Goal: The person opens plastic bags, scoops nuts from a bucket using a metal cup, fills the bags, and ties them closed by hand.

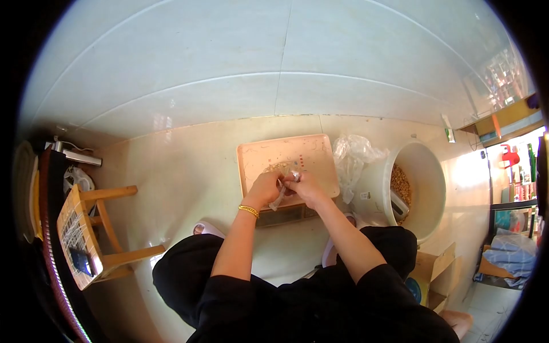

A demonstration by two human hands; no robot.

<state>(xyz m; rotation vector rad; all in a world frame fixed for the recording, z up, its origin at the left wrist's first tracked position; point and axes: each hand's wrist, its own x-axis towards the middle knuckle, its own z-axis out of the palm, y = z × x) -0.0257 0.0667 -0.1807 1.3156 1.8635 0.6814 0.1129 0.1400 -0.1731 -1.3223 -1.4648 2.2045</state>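
Note:
My left hand (265,190), with a gold bracelet at the wrist, and my right hand (307,188) meet over the front part of a peach-coloured tray (249,153). Both hands' fingers are closed on a small clear plastic bag (277,202), whose thin end hangs below them. Its contents, if any, are hidden by the fingers. Small pale bits (277,167) lie in the tray just beyond my hands. The tray sits on a low support, in front of my knees.
Right of the tray lie crumpled clear plastic bags (350,155). Beside them a large white bucket (372,197) holds brown, nut-like pieces (400,182) and a pale scoop-like object (399,204). A wooden stool (117,257) bears a phone (80,261). A cardboard box (443,260) stands lower right.

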